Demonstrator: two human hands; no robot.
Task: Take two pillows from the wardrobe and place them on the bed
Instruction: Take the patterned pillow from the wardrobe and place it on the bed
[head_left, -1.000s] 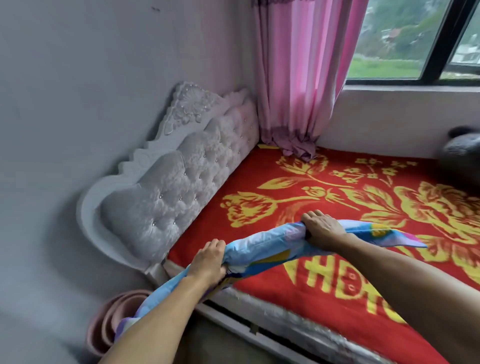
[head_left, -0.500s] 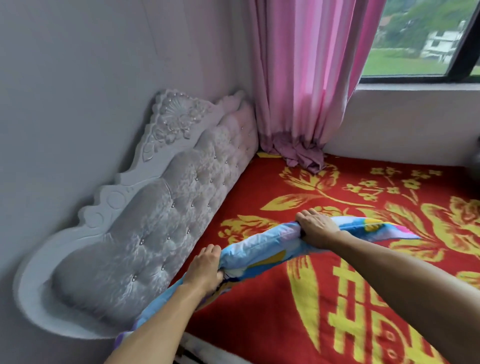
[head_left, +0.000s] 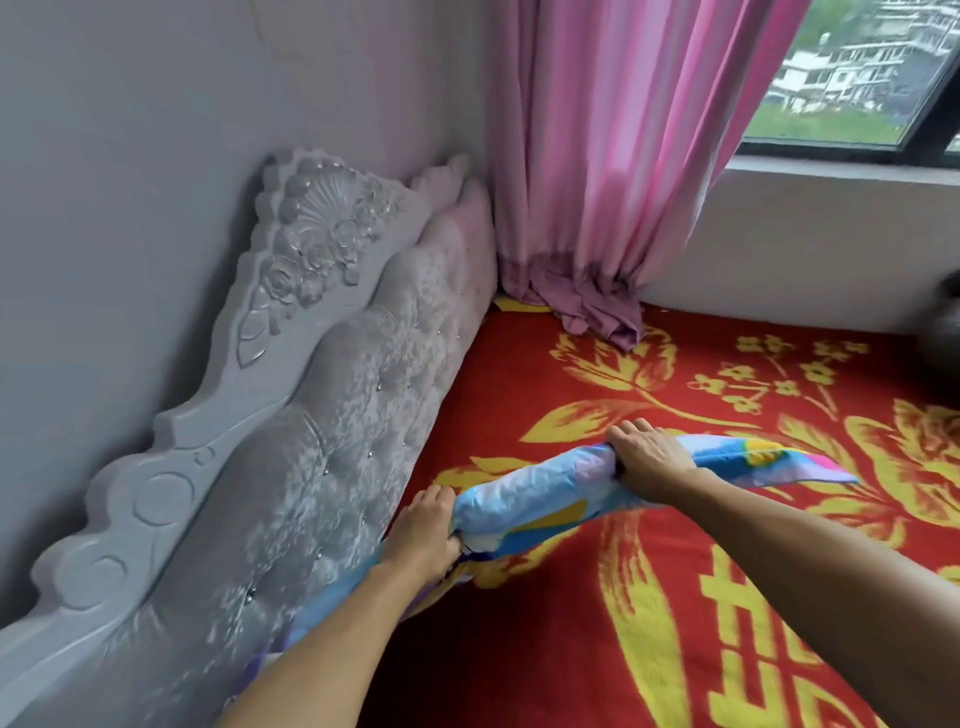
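The left hand gripped the pillow by its near end beside the headboard, the right hand clenched its middle, holding it over the bed. Placing looked underway; lowering it came next, with open blanket rightward.

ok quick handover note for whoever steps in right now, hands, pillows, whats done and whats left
Left hand: closed on the near end of the pillow.
Right hand: closed over the pillow's top edge, further along.
Pillow: blue, patterned, held by both hands over the red blanket, close to the headboard. Whether it touches the blanket yet cannot be told.
Done: one pillow brought to the bed.
Left: set it down and let go. No second pillow or wardrobe is in view, so that one probably still has to be fetched.
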